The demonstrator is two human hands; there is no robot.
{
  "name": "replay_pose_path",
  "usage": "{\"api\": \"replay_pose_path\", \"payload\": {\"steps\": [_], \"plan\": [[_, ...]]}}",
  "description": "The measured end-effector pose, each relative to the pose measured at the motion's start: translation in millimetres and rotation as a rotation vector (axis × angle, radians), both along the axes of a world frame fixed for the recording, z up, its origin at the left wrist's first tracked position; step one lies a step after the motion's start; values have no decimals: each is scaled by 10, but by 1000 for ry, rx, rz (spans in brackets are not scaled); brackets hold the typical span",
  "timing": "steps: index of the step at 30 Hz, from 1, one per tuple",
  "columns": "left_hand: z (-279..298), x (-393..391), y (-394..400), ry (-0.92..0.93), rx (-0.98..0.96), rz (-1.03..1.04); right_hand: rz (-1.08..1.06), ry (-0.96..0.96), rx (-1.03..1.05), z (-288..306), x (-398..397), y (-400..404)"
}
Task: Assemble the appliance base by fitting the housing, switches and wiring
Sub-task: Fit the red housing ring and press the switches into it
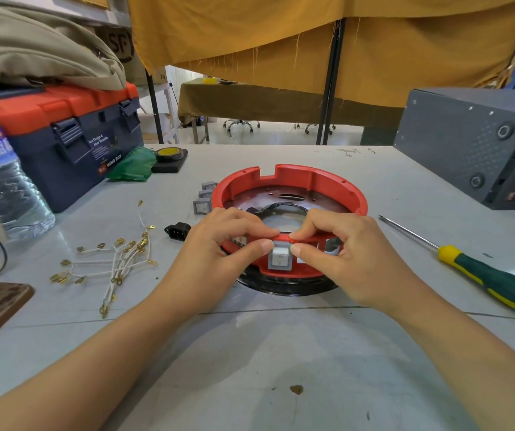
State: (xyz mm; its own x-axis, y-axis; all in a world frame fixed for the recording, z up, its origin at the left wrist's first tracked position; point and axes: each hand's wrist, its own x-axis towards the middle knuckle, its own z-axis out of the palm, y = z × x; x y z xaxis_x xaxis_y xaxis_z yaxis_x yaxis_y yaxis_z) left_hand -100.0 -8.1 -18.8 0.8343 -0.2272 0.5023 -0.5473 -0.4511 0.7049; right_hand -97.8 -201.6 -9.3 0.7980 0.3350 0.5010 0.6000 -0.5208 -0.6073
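Pressing from both sides, the left hand (218, 244) and right hand (343, 250) are pinching a grey rocker switch (279, 256) seated in the near wall of the red housing (290, 178) on the tabletop (281, 353). Their fingers (264, 245) are closing on it and hiding its edges. Three spare switches (202, 206) are lying behind the left hand, partly hidden by the housing's rim.

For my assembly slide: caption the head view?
Both hands press a rocker switch into the red housing wall.
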Motion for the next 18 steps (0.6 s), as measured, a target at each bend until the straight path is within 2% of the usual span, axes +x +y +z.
{"api": "replay_pose_path", "payload": {"steps": [12,18], "plan": [[13,49,-6,-1,52,-16,-25,-5,4,-7,-5,25],[-32,61,33,-68,94,-20,-30,-7,-47,-6,2,1]]}}
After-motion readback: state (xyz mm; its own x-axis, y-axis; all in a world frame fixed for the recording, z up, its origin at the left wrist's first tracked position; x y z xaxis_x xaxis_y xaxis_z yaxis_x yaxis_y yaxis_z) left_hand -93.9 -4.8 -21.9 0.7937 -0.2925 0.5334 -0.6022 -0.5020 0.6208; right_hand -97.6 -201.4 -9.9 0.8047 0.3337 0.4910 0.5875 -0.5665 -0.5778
